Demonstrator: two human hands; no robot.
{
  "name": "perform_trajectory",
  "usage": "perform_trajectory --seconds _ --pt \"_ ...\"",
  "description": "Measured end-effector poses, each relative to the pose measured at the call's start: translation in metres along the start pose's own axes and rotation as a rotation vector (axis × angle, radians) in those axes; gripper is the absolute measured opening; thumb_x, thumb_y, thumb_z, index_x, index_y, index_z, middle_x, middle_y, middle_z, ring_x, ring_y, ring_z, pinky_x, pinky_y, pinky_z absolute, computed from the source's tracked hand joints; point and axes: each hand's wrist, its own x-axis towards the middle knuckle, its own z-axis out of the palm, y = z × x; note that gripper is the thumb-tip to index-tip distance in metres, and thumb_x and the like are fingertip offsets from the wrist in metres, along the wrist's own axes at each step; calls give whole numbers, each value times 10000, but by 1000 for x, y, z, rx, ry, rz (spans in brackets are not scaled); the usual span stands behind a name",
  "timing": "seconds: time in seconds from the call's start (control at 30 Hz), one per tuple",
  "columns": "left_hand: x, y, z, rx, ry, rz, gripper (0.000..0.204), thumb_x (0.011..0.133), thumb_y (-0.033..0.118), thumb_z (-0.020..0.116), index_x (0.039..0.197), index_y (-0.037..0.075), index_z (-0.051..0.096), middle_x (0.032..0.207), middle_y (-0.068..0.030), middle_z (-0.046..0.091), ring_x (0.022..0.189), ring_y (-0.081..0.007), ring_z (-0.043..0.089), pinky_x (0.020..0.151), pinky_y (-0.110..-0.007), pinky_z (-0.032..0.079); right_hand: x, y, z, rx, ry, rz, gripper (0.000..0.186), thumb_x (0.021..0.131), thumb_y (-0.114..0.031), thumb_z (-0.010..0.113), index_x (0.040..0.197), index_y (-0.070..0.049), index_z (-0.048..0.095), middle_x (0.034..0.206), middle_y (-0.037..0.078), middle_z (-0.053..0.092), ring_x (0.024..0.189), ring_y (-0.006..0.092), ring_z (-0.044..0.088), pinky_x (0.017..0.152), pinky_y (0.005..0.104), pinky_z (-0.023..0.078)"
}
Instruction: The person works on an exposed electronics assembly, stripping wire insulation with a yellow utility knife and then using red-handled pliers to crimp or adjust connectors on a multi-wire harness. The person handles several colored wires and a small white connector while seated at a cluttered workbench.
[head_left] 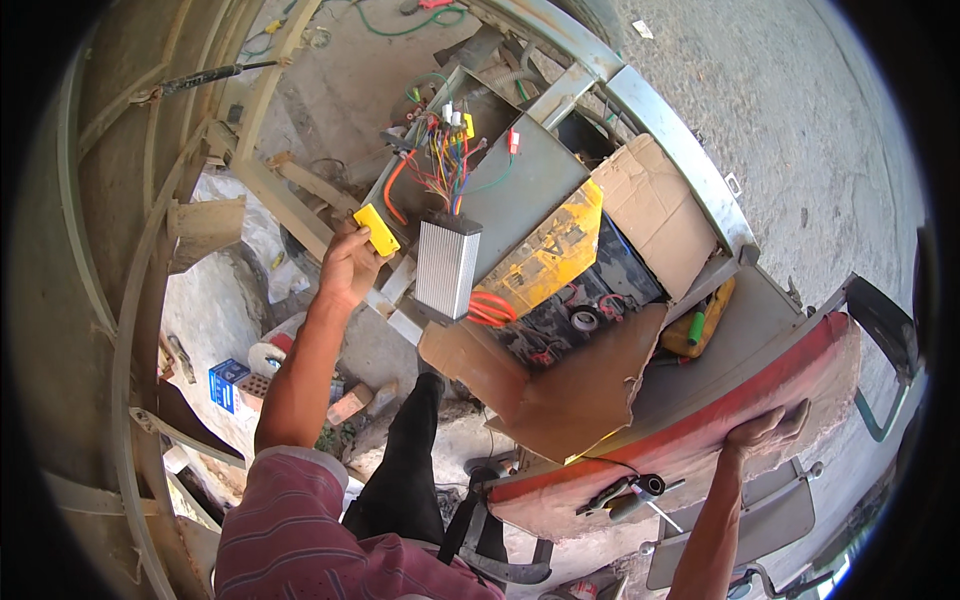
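My left hand (pixel 350 260) grips a yellow rectangular piece (pixel 377 230), raised just left of a finned metal controller (pixel 446 270). Coloured wires with small connectors (pixel 450 150) run from the controller over an open metal box (pixel 515 210). Below and right of it lie orange cable loops (pixel 490 309), a dirty yellow panel (pixel 550 245), dark batteries (pixel 622 275) and a bent cardboard flap (pixel 550 390). My right hand (pixel 765 428) lies on the worn red seat (pixel 680 410), fingers apart and holding nothing. Dark-handled tools (pixel 630 497) rest on the seat's lower left.
Metal framework (pixel 265 200) and a panel (pixel 100 280) line the left. A cardboard sheet (pixel 660 210) sits beside a curved steel rail (pixel 680 140). A blue box (pixel 223 385) and a brick (pixel 349 403) lie on the ground below the frame. A yellow pouch (pixel 700 320) sits right of the cardboard.
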Motion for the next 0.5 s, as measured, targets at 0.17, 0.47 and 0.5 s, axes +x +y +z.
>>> perform_trajectory --seconds 0.17,0.47,0.5 --pt "-8 -5 41 -218 -305 -101 297 978 264 648 1242 128 663 1136 -49 689 965 -219 623 901 -431 485 0 3 0 -3 22 -41 814 1037 -629 373 1507 30 464 1516 242 484 1402 404 430 1168 551 309" --pt "-28 -44 145 -15 -573 -241 407 899 252 818 1218 80 631 1032 -44 649 657 -88 507 637 -277 443 -2 1 0 -37 19 -28 791 1042 -614 369 1500 22 478 1513 226 485 1395 401 434 1168 544 314" --pt "-34 -52 155 85 -523 -283 339 908 219 808 1166 80 637 990 -43 642 669 -88 521 635 -274 448 -2 0 -2 -44 15 -23 788 1042 -611 375 1499 23 480 1508 228 487 1392 401 438 1167 544 317"
